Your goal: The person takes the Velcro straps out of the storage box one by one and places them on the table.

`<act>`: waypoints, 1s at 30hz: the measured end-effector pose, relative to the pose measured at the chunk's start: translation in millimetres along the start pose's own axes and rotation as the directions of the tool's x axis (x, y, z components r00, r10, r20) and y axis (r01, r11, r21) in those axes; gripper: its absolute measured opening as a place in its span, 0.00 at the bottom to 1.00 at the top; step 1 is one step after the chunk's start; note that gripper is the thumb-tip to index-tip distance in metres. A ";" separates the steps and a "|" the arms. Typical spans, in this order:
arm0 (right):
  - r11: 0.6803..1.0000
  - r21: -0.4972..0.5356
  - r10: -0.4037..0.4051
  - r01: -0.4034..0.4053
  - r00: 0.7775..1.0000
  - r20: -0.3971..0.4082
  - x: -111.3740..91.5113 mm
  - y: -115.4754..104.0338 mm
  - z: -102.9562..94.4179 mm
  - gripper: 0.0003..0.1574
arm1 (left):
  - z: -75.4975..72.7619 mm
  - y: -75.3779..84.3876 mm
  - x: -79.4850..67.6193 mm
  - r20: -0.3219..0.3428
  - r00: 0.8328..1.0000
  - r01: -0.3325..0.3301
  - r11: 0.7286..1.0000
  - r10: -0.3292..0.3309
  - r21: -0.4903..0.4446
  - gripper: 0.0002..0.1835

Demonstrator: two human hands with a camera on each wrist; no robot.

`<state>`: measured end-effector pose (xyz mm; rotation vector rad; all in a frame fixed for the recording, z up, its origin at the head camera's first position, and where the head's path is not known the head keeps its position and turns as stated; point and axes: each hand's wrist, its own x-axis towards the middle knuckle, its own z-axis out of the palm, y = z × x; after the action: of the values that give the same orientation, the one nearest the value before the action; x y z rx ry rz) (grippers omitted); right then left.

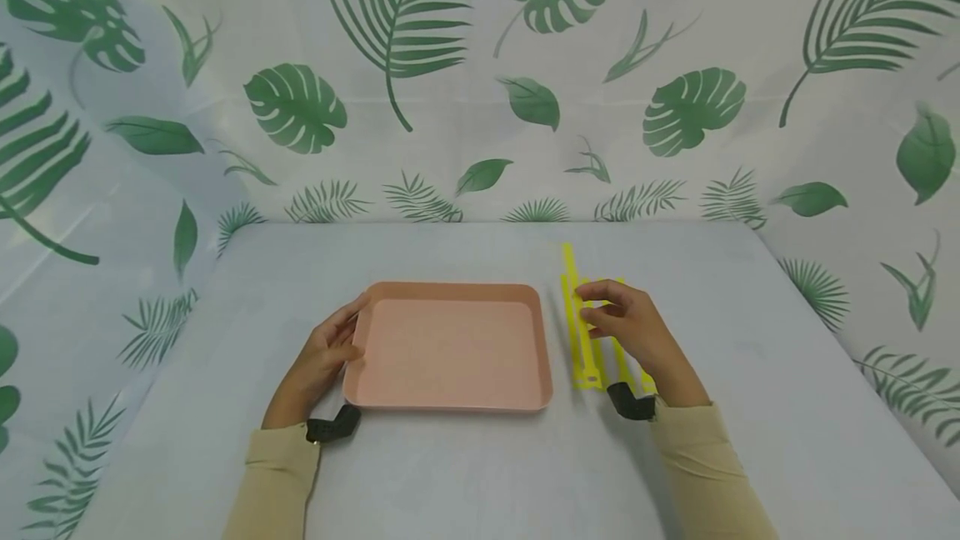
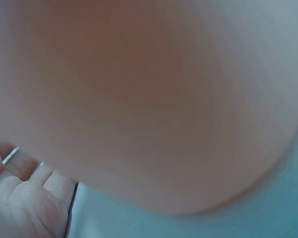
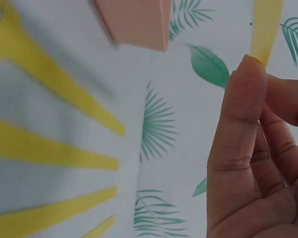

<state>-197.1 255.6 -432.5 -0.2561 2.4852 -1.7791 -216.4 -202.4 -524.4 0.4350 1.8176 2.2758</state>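
Note:
A shallow pink rectangular tray [image 1: 450, 357] is held at its left end by my left hand [image 1: 330, 350], the thumb on the rim and the other fingers along the outer side. Its blurred wall [image 2: 139, 124] fills most of the left wrist view. To the tray's right, my right hand [image 1: 626, 323] pinches a yellow strap [image 3: 265, 25] between thumb and fingertip. This strap has a wider slotted end [image 1: 589, 377] toward me. Several more yellow straps [image 3: 64, 82] lie side by side on the table beneath that hand, partly hidden by it in the head view.
The pale table [image 1: 465, 482] extends around the tray and straps. White cloth with green leaf prints [image 1: 450, 107] hangs behind and along both sides. A black wrist mount [image 1: 632, 402] sits at the right cuff, another [image 1: 333, 425] at the left.

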 end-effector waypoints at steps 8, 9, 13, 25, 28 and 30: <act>1.000 -0.014 0.011 -0.011 1.000 -0.021 -3.2 9.2 -12.0 0.24 | 1.6 2.5 -1.1 -0.010 1.000 0.006 1.000 -0.006 -0.001 0.51; 1.000 -0.011 0.011 -0.011 1.000 -0.023 -3.5 10.5 -13.4 0.24 | 1.8 2.6 -1.2 -0.012 1.000 0.007 1.000 -0.007 -0.002 0.51; 1.000 -0.010 0.012 -0.013 0.999 -0.034 -5.2 16.6 -19.3 0.24 | 2.1 2.7 -1.2 -0.016 1.000 0.000 1.000 0.000 -0.001 0.50; 0.995 -0.057 0.082 -0.086 0.994 -0.066 -12.2 32.4 -41.3 0.27 | 3.3 4.9 -1.5 -0.024 0.999 0.022 1.000 -0.022 0.013 0.50; 0.991 -0.080 0.100 -0.107 0.992 -0.081 -13.0 35.6 -47.0 0.28 | 3.8 5.6 -1.8 -0.023 0.999 0.028 0.999 -0.028 0.015 0.51; 0.989 -0.089 0.114 -0.122 0.989 -0.091 -13.4 37.8 -50.6 0.28 | 4.3 6.2 -2.1 -0.024 0.999 0.030 0.999 -0.030 0.016 0.51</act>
<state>-195.4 317.0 -452.2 -0.0367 2.5870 -1.6644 -212.7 -200.6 -517.7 0.3824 1.8430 2.2572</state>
